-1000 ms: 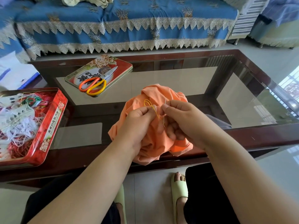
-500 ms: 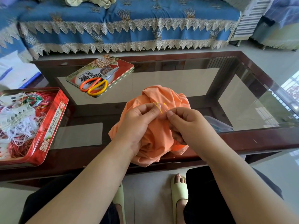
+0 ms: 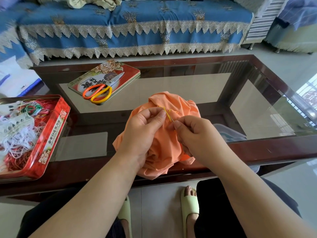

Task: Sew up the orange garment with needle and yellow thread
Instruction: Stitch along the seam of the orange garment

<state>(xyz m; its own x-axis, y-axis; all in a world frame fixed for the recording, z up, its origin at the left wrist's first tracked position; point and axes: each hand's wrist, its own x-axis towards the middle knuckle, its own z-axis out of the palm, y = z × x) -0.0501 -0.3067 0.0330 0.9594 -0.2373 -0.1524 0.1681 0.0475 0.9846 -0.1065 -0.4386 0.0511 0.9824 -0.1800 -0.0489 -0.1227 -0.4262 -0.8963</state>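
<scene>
At the middle of the frame, on the near edge of the glass counter (image 3: 188, 86), the garment (image 3: 164, 143) lies bunched in a soft orange heap, partly hanging over the dark wooden rim. The left hand (image 3: 142, 134) grips a fold of it, thumb pressed on the cloth near the seam. The right hand (image 3: 197, 134) pinches the needle (image 3: 172, 120) between thumb and forefinger; only a thin dark tip shows above the fingers.

A second ago a loose loop of thread (image 3: 167, 112) stood above the cloth between the hands. Now that loop is gone and the yellow line runs short and nearly straight from the cloth down to the right fingertips. The right hand has also come lower and closer to the fabric. I judge that one stitch was pulled tight and the needle is being set for the next one, so the sewing is under way, not finished.

The cloth looks thin, matte and stretchy, with many soft wrinkles. The thread is fine and bright. At upper left of centre, scissors (image 3: 101, 91) with orange and yellow handles rest on a flat printed tin lid (image 3: 127, 69). At the left edge, a red tin (image 3: 56, 124) holds tangled white, red and green threads.
</scene>
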